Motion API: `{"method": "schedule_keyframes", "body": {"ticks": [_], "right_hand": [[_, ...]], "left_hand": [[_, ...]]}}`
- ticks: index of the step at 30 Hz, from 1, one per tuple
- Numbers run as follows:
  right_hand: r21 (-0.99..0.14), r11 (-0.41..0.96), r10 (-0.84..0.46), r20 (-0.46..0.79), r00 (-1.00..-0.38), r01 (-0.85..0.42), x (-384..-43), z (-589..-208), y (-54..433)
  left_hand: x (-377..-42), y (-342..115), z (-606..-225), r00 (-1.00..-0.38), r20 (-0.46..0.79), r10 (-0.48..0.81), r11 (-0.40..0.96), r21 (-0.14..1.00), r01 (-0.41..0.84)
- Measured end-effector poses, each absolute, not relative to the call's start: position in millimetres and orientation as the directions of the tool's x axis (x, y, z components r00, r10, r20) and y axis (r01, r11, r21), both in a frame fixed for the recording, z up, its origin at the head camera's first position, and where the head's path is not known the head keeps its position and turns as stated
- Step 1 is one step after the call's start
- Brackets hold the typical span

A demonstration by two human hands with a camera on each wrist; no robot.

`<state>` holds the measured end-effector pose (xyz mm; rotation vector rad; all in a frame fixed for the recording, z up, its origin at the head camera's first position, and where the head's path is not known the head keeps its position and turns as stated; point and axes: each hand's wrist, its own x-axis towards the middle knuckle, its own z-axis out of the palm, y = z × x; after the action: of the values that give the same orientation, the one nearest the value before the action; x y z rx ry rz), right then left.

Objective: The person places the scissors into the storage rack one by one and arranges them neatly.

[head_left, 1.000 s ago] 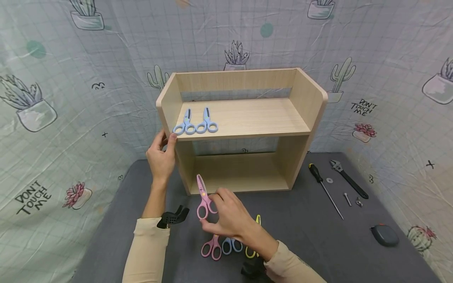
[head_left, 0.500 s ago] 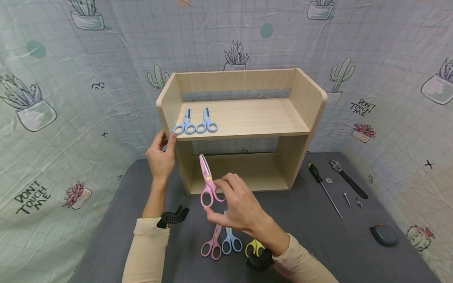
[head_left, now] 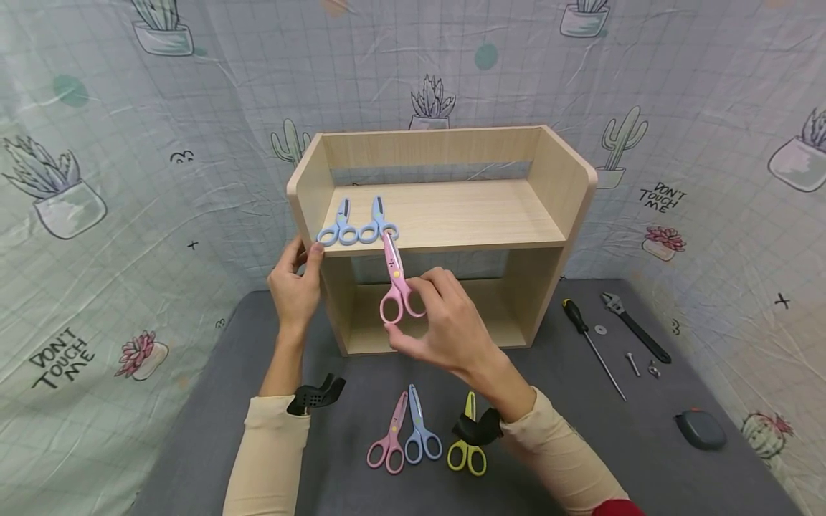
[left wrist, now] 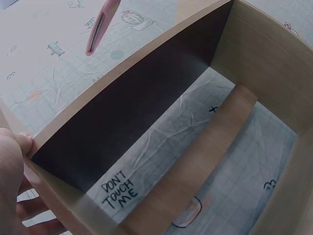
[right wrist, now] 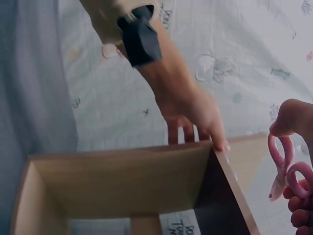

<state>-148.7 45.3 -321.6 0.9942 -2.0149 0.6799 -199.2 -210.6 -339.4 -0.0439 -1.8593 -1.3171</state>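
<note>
My right hand (head_left: pixel 452 326) pinches pink scissors (head_left: pixel 394 266) by the handle loops, blades up, before the front edge of the upper board of a small wooden shelf (head_left: pixel 477 208). In the head view, their tip overlaps a handle of blue scissors (head_left: pixel 377 209); whether they touch I cannot tell. Other blue scissors (head_left: pixel 343 211) lie to the left on that board. My left hand (head_left: pixel 293 287) grips the shelf's left side panel, thumb at the front edge. The right wrist view shows the pink loops (right wrist: pixel 276 152) between thumb and fingers.
On the dark table in front lie pink scissors (head_left: pixel 397 419), blue scissors (head_left: pixel 416 412) and yellow scissors (head_left: pixel 457 462). To the right are a screwdriver (head_left: pixel 574 314), an adjustable wrench (head_left: pixel 639 333), a washer (head_left: pixel 601 329), a bolt (head_left: pixel 633 363) and a dark rounded object (head_left: pixel 702 428).
My right hand has lifted the pink scissors up and slightly right, from the lower compartment's front to the upper board's edge. The left hand keeps its grip on the shelf.
</note>
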Motion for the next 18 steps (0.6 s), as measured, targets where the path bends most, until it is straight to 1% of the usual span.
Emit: {"method": "schedule_keyframes", "body": {"ticks": [8,14,18], "right_hand": [[-0.119,0.591,-0.387,0.826,-0.409,-0.798,-174.0,-302.7,48.4],[-0.141,0.640,-0.373,0.803,-0.466,-0.755,-195.1,-293.6,51.7],[-0.149,0.664,-0.366,0.789,-0.493,-0.732,-207.3,-288.6,53.1]], "left_hand": [[-199.2,-210.4,-339.1,-0.651,0.641,-0.407,0.447,0.761,0.470],[-200.1,-211.1,-340.0,-0.653,0.641,-0.404,0.452,0.760,0.467],[-199.6,-210.8,-339.3,-0.654,0.638,-0.407,0.457,0.762,0.459]]}}
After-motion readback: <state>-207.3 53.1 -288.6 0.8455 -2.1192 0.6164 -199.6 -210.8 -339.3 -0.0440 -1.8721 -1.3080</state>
